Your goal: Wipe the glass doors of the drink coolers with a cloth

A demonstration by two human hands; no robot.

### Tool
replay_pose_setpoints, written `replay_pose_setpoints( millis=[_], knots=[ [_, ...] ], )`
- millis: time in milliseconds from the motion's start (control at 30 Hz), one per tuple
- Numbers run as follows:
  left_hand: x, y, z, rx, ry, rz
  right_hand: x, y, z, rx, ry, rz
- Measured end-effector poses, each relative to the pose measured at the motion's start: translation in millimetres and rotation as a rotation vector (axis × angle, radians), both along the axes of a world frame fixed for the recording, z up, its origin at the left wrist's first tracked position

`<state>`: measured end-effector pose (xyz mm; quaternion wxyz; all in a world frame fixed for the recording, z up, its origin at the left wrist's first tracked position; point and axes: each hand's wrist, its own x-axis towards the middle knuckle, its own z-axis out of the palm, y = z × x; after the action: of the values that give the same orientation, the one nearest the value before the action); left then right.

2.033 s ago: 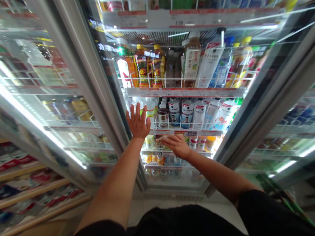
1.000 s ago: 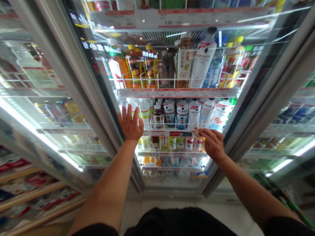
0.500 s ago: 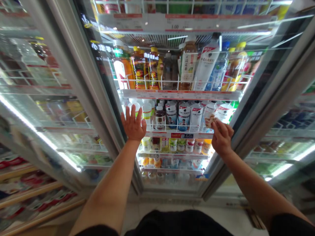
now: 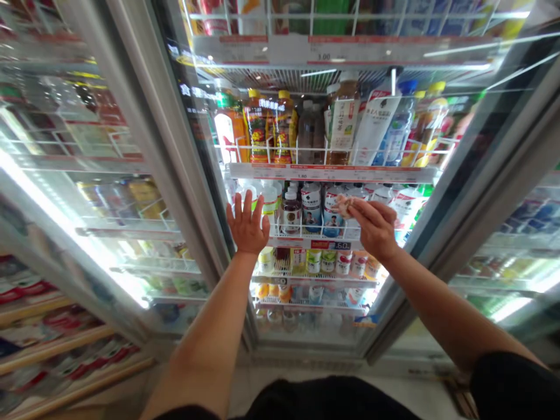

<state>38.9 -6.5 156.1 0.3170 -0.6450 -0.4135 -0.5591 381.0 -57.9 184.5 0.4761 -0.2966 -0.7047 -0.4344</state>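
I stand at a drinks fridge with a glass door (image 4: pixel 441 116). My left hand (image 4: pixel 247 223) lies flat on the glass near the door's left edge, fingers spread, holding nothing. My right hand (image 4: pixel 374 228) is closed on a small crumpled cloth (image 4: pixel 343 205) and presses it against the glass. The cloth sits in front of the row of white-labelled bottles (image 4: pixel 311 205) on the middle shelf. Orange and brown tea bottles (image 4: pixel 266 125) stand on the shelf above.
Small cups and jars (image 4: pixel 326 262) fill the lower shelves. Red-and-white price strips (image 4: pixel 332 172) run along the shelf fronts. Another glass-fronted fridge (image 4: pixel 87 175) stands at the left and one more at the right (image 4: pixel 516 233). Low shelves with packets (image 4: pixel 52 356) are at the lower left.
My right hand with the cloth has gone from the lower middle of the glass out to the right, then up and back left to the middle shelf. My left hand has stayed flat on the glass.
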Motion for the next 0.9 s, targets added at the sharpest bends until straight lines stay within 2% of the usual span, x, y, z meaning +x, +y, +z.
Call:
replay_pose_setpoints(
  millis=[100,167,267,367,467,567,700,767,900],
  knots=[
    [1,-1,0.4,0.014,0.014,0.023,-15,5,7.6,0.014,0.117,-0.024],
    [1,-1,1.1,0.037,0.035,0.047,-30,5,-1.0,-0.017,0.123,-0.021],
    [2,-2,2.0,0.07,0.056,0.057,-54,1,-19.3,-0.123,-0.132,0.055],
    [2,-3,2.0,0.036,0.051,0.062,-73,0,-19.5,-0.18,-0.316,0.109],
    [2,-3,1.6,0.003,0.039,0.067,-88,4,-9.4,-0.187,-0.225,0.096],
    [2,-4,1.5,-0.004,0.038,0.068,-106,7,-12.2,-0.205,-0.156,0.085],
    [1,-3,1.4,-0.014,0.026,0.043,-128,7,-20.7,-0.256,-0.308,0.11],
    [1,-3,1.3,-0.044,0.008,0.025,-135,9,-15.1,-0.269,-0.324,0.109],
    [1,-3,1.4,-0.065,-0.004,0.025,-146,12,0.4,-0.27,-0.157,0.052]
  ],
)
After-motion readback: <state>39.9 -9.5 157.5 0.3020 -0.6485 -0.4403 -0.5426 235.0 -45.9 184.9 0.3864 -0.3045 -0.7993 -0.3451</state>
